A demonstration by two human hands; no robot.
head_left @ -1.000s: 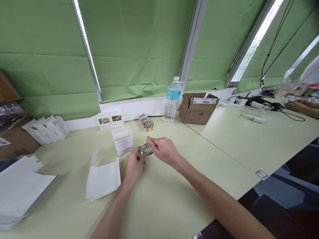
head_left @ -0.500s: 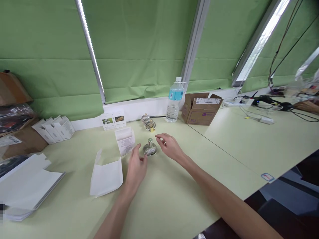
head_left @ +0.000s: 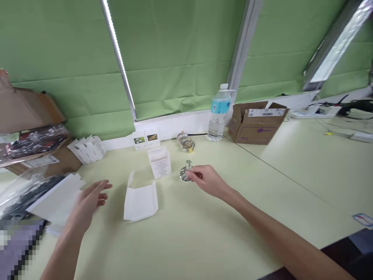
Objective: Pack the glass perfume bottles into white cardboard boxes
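Observation:
My right hand (head_left: pixel 207 179) is closed at the right side of a round glass bottle (head_left: pixel 184 174) with a silver cap, which stands upright on the table. My left hand (head_left: pixel 89 202) is off to the left, its fingers apart, above the edge of a stack of white card sheets (head_left: pixel 60 200); nothing shows in it. Between the hands lies a flattened, opened white paper piece (head_left: pixel 141 202). Behind it stands an open white box (head_left: pixel 160 162) with print on its front.
More glass bottles (head_left: pixel 186 142) lie near the wall. A water bottle (head_left: pixel 217 116) and a brown carton (head_left: pixel 255 126) stand at the back right. Two picture cards (head_left: pixel 146 140), white boxes (head_left: pixel 87 149) and a carton with plastic bags (head_left: pixel 55 165) are at the left.
My left hand has moved away from the glass bottle, far left to the white sheets. My right hand has come onto the bottle's side. The view has turned left.

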